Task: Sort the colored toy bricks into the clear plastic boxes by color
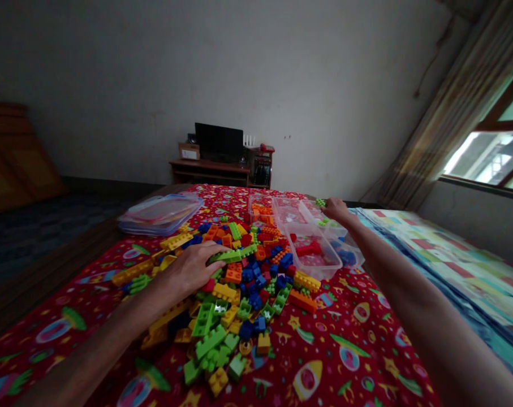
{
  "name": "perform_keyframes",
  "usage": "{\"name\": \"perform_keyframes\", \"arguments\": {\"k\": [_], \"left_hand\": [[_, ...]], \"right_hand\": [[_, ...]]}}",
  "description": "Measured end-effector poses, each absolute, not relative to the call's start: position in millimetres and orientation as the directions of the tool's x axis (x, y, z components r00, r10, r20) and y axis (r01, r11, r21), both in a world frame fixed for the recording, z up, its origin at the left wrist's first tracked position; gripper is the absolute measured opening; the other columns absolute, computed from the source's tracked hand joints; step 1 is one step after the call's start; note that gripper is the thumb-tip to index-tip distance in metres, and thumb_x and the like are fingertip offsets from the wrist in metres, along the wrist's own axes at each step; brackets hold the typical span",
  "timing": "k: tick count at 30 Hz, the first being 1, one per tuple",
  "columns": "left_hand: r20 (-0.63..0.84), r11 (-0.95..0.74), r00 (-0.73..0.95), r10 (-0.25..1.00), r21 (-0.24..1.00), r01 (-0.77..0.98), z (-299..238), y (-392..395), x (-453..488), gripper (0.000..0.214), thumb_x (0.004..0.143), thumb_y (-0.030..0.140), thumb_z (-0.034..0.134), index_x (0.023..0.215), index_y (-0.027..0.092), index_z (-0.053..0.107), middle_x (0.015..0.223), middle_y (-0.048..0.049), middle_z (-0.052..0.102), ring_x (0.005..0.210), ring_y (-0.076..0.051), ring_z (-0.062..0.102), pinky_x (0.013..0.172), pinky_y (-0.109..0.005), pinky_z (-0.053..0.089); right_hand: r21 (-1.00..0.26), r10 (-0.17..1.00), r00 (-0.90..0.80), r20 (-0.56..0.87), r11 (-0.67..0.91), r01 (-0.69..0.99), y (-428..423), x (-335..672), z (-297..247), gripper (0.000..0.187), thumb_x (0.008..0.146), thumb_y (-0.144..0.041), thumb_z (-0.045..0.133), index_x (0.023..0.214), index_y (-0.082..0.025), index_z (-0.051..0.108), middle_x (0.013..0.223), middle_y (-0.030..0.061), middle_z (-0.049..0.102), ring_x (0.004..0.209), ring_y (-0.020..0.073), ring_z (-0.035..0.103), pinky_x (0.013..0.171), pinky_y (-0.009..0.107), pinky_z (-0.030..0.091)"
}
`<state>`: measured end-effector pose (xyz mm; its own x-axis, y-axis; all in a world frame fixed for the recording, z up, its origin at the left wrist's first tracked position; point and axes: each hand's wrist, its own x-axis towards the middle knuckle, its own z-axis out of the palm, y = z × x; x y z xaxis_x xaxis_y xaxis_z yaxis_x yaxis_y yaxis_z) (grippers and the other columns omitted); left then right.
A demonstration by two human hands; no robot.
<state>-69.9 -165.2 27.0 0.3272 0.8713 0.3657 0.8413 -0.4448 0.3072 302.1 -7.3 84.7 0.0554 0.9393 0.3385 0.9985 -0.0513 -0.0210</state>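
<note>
My left hand (197, 264) is closed around a long green toy brick (236, 255) on top of a loose pile of toy bricks (251, 285) in yellow, orange, blue, red and green. Stretched out to the far right, my right hand (336, 208) pinches a small green toy brick (320, 202) above the clear plastic boxes. Green pieces (325, 223) lie in the box beneath it. Closer to me, a clear box (318, 271) has red pieces in it. Orange bricks (262, 212) fill part of another box, and blue ones (347, 255) show in a box at the right.
Stacked clear lids (160, 213) lie left of the pile on the red patterned cloth (324, 373). A bed with a checked cover (447, 254) adjoins on the right. A monitor (219, 141) on a desk stands by the far wall.
</note>
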Motion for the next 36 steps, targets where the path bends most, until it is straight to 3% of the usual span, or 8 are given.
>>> {"name": "perform_keyframes", "arguments": {"k": [4,7,11,14,18,28,33,36], "left_hand": [[0.356,-0.403,0.284,0.89,0.325,0.856,28.2,-166.3,-68.7,0.039,0.078,0.036,0.05,0.106,0.019,0.071,0.109,-0.0078,0.072,0.1,-0.026,0.066,0.092,-0.033,0.049],[0.356,-0.362,0.236,0.904,0.349,0.864,27.9,-165.5,-68.5,0.043,0.077,0.037,0.053,0.115,0.02,0.067,0.117,-0.0065,0.069,0.105,-0.027,0.065,0.094,-0.035,0.048],[0.368,-0.347,0.203,0.907,0.384,0.855,26.9,-165.4,-67.5,0.048,0.076,0.033,0.057,0.122,0.021,0.063,0.113,-0.0054,0.071,0.096,-0.025,0.067,0.088,-0.033,0.051],[0.378,-0.335,0.175,0.909,0.414,0.846,27.6,-166.7,-66.1,0.05,0.075,0.031,0.06,0.124,0.024,0.06,0.108,-0.0039,0.073,0.09,-0.023,0.069,0.082,-0.032,0.053],[0.404,-0.346,0.148,0.903,0.478,0.807,30.9,-169.1,-64.3,0.057,0.075,0.033,0.063,0.13,0.025,0.054,0.103,-0.0035,0.073,0.094,-0.025,0.068,0.081,-0.033,0.053],[0.5,-0.482,0.22,0.838,0.49,0.726,36.9,-169.8,-67.5,0.048,0.08,0.038,0.054,0.124,0.019,0.058,0.113,-0.0082,0.07,0.098,-0.025,0.067,0.091,-0.039,0.052],[0.469,-0.543,0.347,0.812,0.39,0.744,37.5,-173.5,-63.7,0.039,0.08,0.038,0.051,0.111,0.019,0.067,0.114,-0.0077,0.07,0.103,-0.025,0.065,0.096,-0.037,0.049],[0.448,-0.57,0.4,0.8,0.355,0.741,33.7,-175.5,-60.3,0.038,0.082,0.038,0.048,0.11,0.019,0.068,0.114,-0.0077,0.069,0.106,-0.024,0.063,0.097,-0.035,0.048]], "right_hand": [[-0.039,0.931,0.097,0.351,-0.088,0.995,-0.7,312.0,82.5,0.041,0.086,-0.033,0.056,0.115,-0.005,0.066,0.112,0.0229,0.066,0.101,0.0289,0.063,0.078,0.031,0.047],[-0.1,0.91,0.045,0.411,-0.004,0.995,-4.9,293.2,87.7,0.039,0.09,-0.03,0.05,0.118,-0.007,0.065,0.116,0.0211,0.065,0.104,0.0263,0.062,0.081,0.03,0.046],[-0.167,0.865,-0.282,0.415,0.377,0.911,-38.5,236.5,92.9,0.03,0.09,-0.024,0.049,0.105,-0.01,0.071,0.091,0.0126,0.072,0.08,0.0172,0.064,0.069,0.025,0.042],[-0.199,0.695,-0.592,0.409,0.701,0.685,-82.7,187.6,85.6,0.025,0.091,-0.025,0.049,0.099,-0.014,0.071,0.084,0.0071,0.071,0.067,0.0113,0.058,0.061,0.023,0.037],[-0.164,0.523,-0.764,0.378,0.85,0.5,-132.2,141.7,64.0,0.018,0.089,-0.026,0.056,0.099,-0.017,0.068,0.087,0.0062,0.069,0.071,0.0105,0.055,0.061,0.023,0.034],[-0.07,0.687,-0.622,0.374,0.69,0.72,-119.2,158.8,62.2,0.016,0.09,-0.025,0.051,0.091,-0.017,0.065,0.073,0.0019,0.063,0.059,0.0089,0.046,0.054,0.023,0.024],[-0.015,0.839,-0.312,0.446,0.356,0.934,-64.5,226.5,84.5,0.023,0.089,-0.028,0.053,0.1,-0.016,0.068,0.085,0.0089,0.07,0.07,0.0143,0.056,0.059,0.023,0.03],[0.001,0.911,-0.097,0.4,0.106,0.994,-35.1,268.6,92.0,0.025,0.087,-0.028,0.053,0.1,-0.015,0.071,0.096,0.0141,0.071,0.081,0.0199,0.062,0.061,0.024,0.035]]}}
